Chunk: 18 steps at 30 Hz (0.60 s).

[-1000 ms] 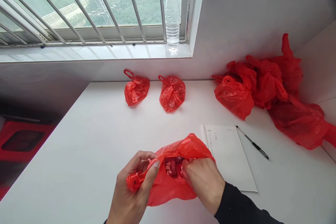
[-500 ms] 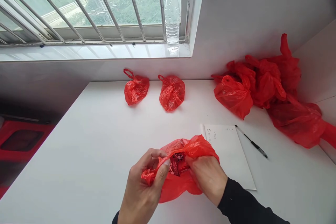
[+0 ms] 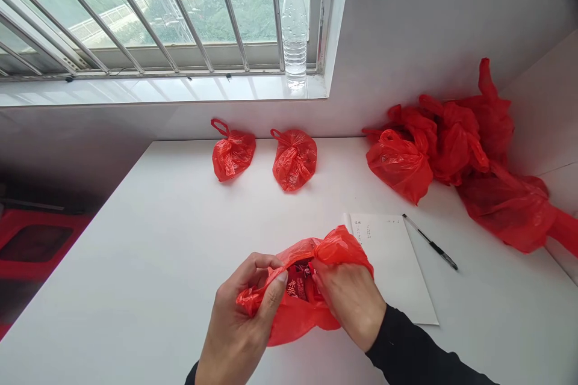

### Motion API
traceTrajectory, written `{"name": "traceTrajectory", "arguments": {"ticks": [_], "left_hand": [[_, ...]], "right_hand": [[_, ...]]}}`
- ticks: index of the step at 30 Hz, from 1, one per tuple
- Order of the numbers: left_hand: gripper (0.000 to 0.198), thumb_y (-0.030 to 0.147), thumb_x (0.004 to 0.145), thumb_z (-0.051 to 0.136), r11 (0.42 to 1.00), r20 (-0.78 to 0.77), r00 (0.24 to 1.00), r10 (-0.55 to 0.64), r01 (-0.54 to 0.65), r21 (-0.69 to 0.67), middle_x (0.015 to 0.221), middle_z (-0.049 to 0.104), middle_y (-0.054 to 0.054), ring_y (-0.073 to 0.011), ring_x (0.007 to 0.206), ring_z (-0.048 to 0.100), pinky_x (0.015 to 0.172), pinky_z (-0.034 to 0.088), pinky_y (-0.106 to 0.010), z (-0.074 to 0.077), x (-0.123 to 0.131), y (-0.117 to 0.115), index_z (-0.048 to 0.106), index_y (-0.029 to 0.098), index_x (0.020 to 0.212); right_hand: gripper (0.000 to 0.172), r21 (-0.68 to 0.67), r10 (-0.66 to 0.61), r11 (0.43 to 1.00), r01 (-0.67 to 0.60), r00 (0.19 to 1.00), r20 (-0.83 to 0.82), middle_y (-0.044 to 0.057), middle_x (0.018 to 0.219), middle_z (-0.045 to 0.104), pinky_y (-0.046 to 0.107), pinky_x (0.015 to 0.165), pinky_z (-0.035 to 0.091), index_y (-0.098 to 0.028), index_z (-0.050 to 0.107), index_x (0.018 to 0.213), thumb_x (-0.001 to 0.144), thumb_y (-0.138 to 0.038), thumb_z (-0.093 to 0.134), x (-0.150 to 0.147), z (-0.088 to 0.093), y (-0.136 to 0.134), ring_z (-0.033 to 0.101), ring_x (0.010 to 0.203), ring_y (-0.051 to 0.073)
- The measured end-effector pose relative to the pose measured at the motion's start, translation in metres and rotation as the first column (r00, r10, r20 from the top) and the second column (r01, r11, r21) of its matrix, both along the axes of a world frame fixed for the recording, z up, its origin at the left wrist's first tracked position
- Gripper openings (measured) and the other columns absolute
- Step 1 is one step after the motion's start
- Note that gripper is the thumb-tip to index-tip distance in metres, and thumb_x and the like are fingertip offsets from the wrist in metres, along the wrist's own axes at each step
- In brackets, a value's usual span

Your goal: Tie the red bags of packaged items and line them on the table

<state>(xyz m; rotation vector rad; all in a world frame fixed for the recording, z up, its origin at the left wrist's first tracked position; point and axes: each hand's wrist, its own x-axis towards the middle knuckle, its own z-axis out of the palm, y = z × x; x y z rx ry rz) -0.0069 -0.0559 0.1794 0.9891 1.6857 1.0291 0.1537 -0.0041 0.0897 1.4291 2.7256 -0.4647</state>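
Observation:
A red plastic bag [image 3: 303,319] lies on the white table [image 3: 149,240] right in front of me, its mouth open. Small red wrapped items [image 3: 300,284] show inside it. My left hand [image 3: 239,328] pinches the bag's left rim and handle between thumb and fingers. My right hand [image 3: 350,304], in a black sleeve, grips the right side of the opening, fingers curled into the plastic.
Two knotted red bags [image 3: 233,155] [image 3: 294,159] sit at the table's back edge. A heap of red bags [image 3: 456,144] fills the back right corner. A sheet of paper [image 3: 397,264] and a pen [image 3: 430,243] lie right of my hands. A water bottle [image 3: 294,27] stands on the windowsill.
My left hand has drawn the bag's left handle inward toward the right hand, and the bag's mouth has narrowed. The bag has bunched up a little.

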Motion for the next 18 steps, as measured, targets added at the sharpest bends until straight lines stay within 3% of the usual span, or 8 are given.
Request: {"name": "traceTrajectory", "arguments": {"ticks": [2,5,7,10,13,18], "left_hand": [[0.021,0.045,0.089,0.063,1.000,-0.012,1.000,0.002,-0.002,0.014,0.068,0.063,0.002,-0.0134,0.059,0.051,0.054,0.039,-0.023,0.001,0.000,0.000,0.060,0.025,0.084],[0.021,0.045,0.091,0.062,0.999,-0.033,0.999,-0.002,0.003,0.032,0.070,0.062,0.003,-0.0134,0.062,0.053,0.056,0.040,-0.023,0.001,-0.002,0.000,0.060,0.025,0.084],[0.020,0.045,0.091,0.062,0.999,-0.036,0.999,-0.003,0.005,0.033,0.071,0.062,0.003,-0.0133,0.062,0.053,0.056,0.041,-0.023,-0.001,-0.004,-0.001,0.060,0.026,0.084],[0.019,0.045,0.091,0.062,0.999,-0.052,0.998,-0.025,0.027,0.042,0.072,0.063,0.003,-0.0139,0.062,0.055,0.055,0.043,-0.023,-0.006,-0.010,-0.001,0.061,0.027,0.086],[0.018,0.043,0.092,0.061,0.994,-0.079,0.994,-0.070,0.076,0.078,0.072,0.064,0.002,-0.0145,0.062,0.057,0.056,0.045,-0.023,-0.007,-0.011,0.000,0.062,0.026,0.085],[0.018,0.041,0.089,0.064,0.995,-0.079,0.996,0.039,-0.031,0.096,0.069,0.061,0.004,-0.0131,0.061,0.056,0.056,0.043,-0.022,0.002,-0.004,0.001,0.062,0.025,0.080]], "right_hand": [[0.023,-0.033,0.034,0.999,-0.032,0.999,0.033,0.002,0.061,0.066,0.032,0.042,0.023,-0.020,0.065,0.099,0.082,-0.007,0.059,-0.006,0.001,0.000,0.060,0.047,0.022],[0.012,-0.084,0.079,0.994,-0.076,0.996,0.044,0.001,0.060,0.066,0.031,0.043,0.022,-0.020,0.064,0.082,0.077,-0.010,0.065,-0.011,0.005,0.000,0.060,0.048,0.019],[0.007,-0.100,0.087,0.992,-0.083,0.996,0.031,0.001,0.064,0.068,0.031,0.044,0.023,-0.021,0.064,0.083,0.081,-0.015,0.063,-0.014,0.007,0.002,0.061,0.050,0.018],[0.013,-0.099,0.085,0.992,-0.083,0.996,0.013,0.001,0.070,0.070,0.031,0.046,0.024,-0.021,0.064,0.097,0.086,-0.015,0.058,-0.018,0.008,0.007,0.064,0.056,0.018],[0.017,-0.094,0.071,0.993,-0.069,0.997,0.021,0.002,0.065,0.069,0.032,0.046,0.022,-0.020,0.064,0.085,0.084,-0.005,0.056,-0.021,0.008,0.011,0.063,0.053,0.019],[0.017,-0.057,0.027,0.998,-0.027,1.000,0.006,0.003,0.066,0.070,0.032,0.047,0.023,-0.020,0.064,0.084,0.084,-0.005,0.056,-0.020,0.012,0.005,0.064,0.055,0.019]]}}
